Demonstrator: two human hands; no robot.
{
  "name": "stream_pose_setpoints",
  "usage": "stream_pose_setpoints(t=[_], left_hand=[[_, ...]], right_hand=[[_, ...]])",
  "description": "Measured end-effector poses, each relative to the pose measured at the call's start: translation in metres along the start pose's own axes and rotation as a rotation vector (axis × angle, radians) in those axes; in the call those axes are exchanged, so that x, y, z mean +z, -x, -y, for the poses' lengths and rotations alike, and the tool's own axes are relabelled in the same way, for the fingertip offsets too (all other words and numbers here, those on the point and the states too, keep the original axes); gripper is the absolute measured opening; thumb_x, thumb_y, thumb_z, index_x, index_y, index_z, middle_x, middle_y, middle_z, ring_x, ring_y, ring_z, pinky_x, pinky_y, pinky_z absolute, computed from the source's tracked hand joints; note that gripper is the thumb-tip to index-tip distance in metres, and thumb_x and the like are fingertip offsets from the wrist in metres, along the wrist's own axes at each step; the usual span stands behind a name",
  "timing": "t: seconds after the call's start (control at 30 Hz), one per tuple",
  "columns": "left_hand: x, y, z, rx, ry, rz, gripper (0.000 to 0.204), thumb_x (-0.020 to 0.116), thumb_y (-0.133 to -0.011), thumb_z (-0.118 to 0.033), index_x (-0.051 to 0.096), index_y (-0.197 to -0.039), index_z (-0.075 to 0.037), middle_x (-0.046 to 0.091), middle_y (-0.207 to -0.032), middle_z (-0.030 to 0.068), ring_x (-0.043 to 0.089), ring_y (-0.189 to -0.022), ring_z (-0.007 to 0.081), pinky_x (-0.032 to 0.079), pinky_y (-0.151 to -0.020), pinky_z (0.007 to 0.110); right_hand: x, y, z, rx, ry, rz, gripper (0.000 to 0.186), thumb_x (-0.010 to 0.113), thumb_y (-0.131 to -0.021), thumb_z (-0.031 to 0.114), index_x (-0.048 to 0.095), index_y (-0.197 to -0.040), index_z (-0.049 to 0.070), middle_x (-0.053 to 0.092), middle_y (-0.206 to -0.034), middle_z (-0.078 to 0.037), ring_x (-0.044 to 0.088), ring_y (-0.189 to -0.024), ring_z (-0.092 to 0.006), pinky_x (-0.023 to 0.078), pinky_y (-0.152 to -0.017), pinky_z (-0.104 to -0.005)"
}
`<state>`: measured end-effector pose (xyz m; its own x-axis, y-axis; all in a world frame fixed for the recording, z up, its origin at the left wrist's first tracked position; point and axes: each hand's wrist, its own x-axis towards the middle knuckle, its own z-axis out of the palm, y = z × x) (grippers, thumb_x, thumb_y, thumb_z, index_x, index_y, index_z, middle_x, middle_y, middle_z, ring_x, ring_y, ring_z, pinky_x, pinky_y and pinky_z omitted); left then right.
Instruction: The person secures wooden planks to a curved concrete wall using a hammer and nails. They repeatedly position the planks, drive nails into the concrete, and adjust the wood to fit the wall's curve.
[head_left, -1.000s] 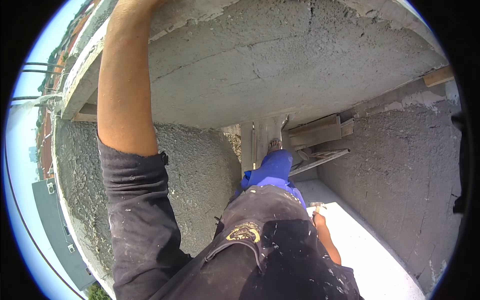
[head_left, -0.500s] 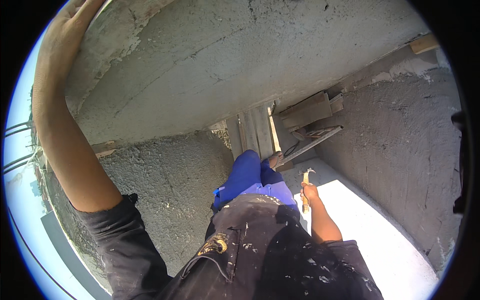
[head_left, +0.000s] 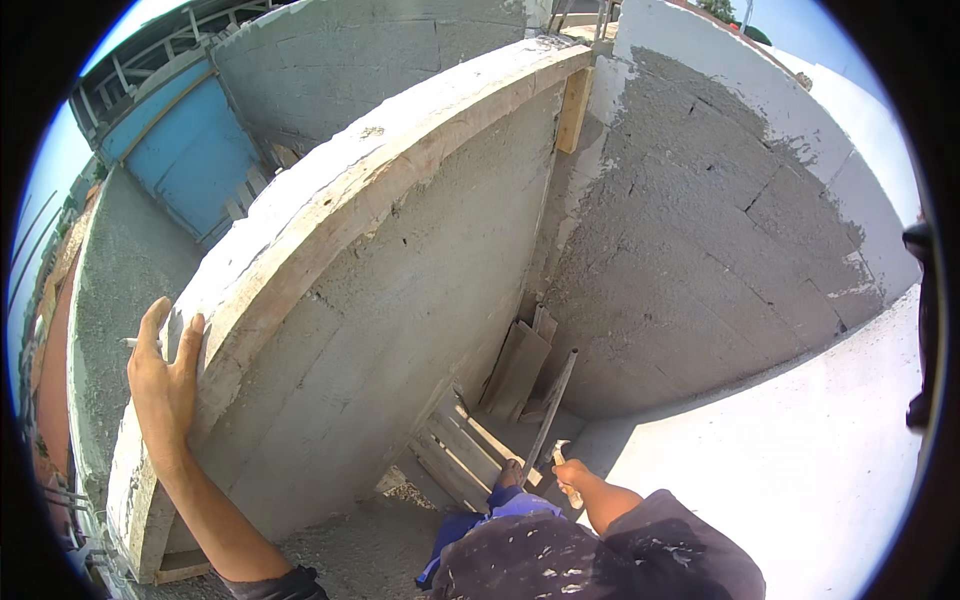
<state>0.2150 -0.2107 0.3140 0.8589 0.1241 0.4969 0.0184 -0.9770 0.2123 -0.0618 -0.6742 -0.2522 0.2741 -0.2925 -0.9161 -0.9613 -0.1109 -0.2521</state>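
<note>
My left hand (head_left: pixel 165 375) rests with spread fingers on the pale top of a grey plastered wall (head_left: pixel 390 320), at its near left end. A thin white stick pokes out beside its fingers; whether they hold it I cannot tell. Along the wall's upper edge runs a long wooden board (head_left: pixel 350 200). Low on the right, my right hand (head_left: pixel 572 472) is closed around the wooden handle of a claw hammer (head_left: pixel 561 455), its metal head up. My foot (head_left: pixel 510 472) is close to narrow wooden planks (head_left: pixel 455 450) below.
A rough grey wall (head_left: pixel 690 210) with white patches rises at the right. Loose boards (head_left: pixel 517 370) and a slanting pole (head_left: pixel 552 410) stand in the corner. A sunlit white surface (head_left: pixel 760 450) lies to my right. Beyond the wall is a blue panel (head_left: pixel 190 140); a short wood block (head_left: pixel 573 110) sits under the board's far end.
The view has tilted up, bringing the wall's top, the board and the space beyond into sight. My left fingers now show on the top. The hammer stays in my right hand.
</note>
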Motion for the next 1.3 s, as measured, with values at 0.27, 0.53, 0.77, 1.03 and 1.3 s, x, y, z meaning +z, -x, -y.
stream_pose_setpoints(t=[0.27, 0.53, 0.77, 1.03, 1.3], left_hand=[[-0.003, 0.006, 0.01, 0.105, 0.152, -0.031, 0.072, 0.069, -0.099, -0.059, 0.061, -0.145, -0.004, 0.067, -0.139, 0.0259, 0.062, -0.133, 0.0434, 0.048, -0.112, 0.052], [-0.013, 0.02, 0.005, 0.43, 0.406, -0.5, 0.079, 0.068, -0.096, -0.066, 0.057, -0.15, -0.01, 0.067, -0.142, 0.0193, 0.059, -0.139, 0.0366, 0.043, -0.119, 0.058], [-0.074, 0.195, -0.063, 0.482, 2.35, 1.355, 0.121, 0.058, -0.085, -0.087, 0.047, -0.147, 0.017, 0.046, -0.143, 0.0517, 0.043, -0.139, 0.0669, 0.023, -0.108, 0.083], [-0.101, 0.232, -0.134, 0.993, 3.009, 1.469, 0.12, 0.063, -0.09, -0.076, 0.028, -0.154, 0.019, 0.031, -0.165, 0.038, 0.033, -0.154, 0.0495, 0.025, -0.125, 0.059], [-0.094, 0.235, -0.141, 0.747, 2.976, 1.593, 0.092, 0.068, -0.093, -0.06, 0.044, -0.145, 0.011, 0.038, -0.16, 0.0395, 0.036, -0.149, 0.0568, 0.025, -0.121, 0.068]], right_hand=[[0.023, 0.03, -0.041, -0.125, 0.052, -0.049, 0.033, 0.07, -0.101, 0.029, 0.07, -0.098, -0.004, 0.067, -0.078, -0.01, 0.064, -0.063, -0.0212, 0.054, -0.054, -0.0388], [0.043, 0.085, -0.133, 0.075, 0.164, -0.187, 0.037, 0.071, -0.098, 0.038, 0.077, -0.105, 0.002, 0.078, -0.098, -0.012, 0.075, -0.088, -0.0261, 0.057, -0.079, -0.0396], [0.054, 0.062, -0.188, -0.119, 0.617, -0.041, 0.038, 0.069, -0.097, 0.038, 0.075, -0.116, 0.006, 0.077, -0.112, -0.016, 0.074, -0.105, -0.0313, 0.056, -0.092, -0.0426], [0.047, 0.073, -0.178, -0.204, 0.655, 0.016, 0.051, 0.069, -0.096, 0.039, 0.067, -0.137, 0.01, 0.075, -0.123, -0.023, 0.072, -0.115, -0.0392, 0.055, -0.102, -0.0477], [0.052, 0.113, -0.12, 0.023, 0.133, -0.165, 0.052, 0.065, -0.097, 0.048, 0.077, -0.119, 0.002, 0.078, -0.114, -0.019, 0.075, -0.11, -0.0312, 0.056, -0.093, -0.0426]])
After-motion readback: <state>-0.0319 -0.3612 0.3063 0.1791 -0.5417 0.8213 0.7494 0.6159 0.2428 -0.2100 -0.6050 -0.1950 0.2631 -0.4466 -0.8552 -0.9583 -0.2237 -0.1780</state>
